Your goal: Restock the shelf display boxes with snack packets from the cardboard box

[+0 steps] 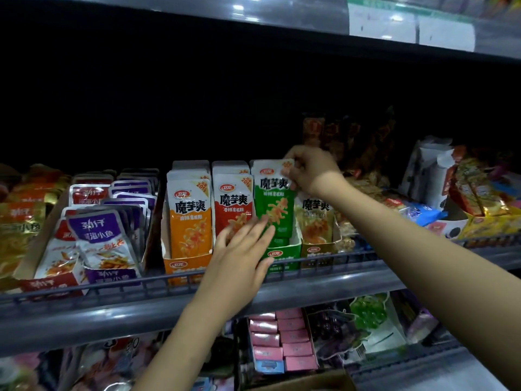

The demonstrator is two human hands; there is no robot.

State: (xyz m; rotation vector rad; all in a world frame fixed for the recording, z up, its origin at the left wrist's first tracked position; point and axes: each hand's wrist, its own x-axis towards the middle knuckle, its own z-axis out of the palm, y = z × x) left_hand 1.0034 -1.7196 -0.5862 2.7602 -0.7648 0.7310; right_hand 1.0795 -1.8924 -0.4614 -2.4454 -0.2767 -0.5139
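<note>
Cardboard, the box's (298, 383) rim shows at the bottom edge of the frame. Above it, the left hand (239, 255) lies at frame centre, fingers straight and slightly spread against the front green packet (275, 210), which stands in the green display box (282, 256) on the grey shelf (324, 292). Farther back, the right hand (308, 170) pinches that packet's top corner. Orange packets (190, 218) stand to the left.

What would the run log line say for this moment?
step: seating green packets in green display box | right hand: pinches packet top | left hand: open, fingers on packet front | neighbours: red packets
</note>
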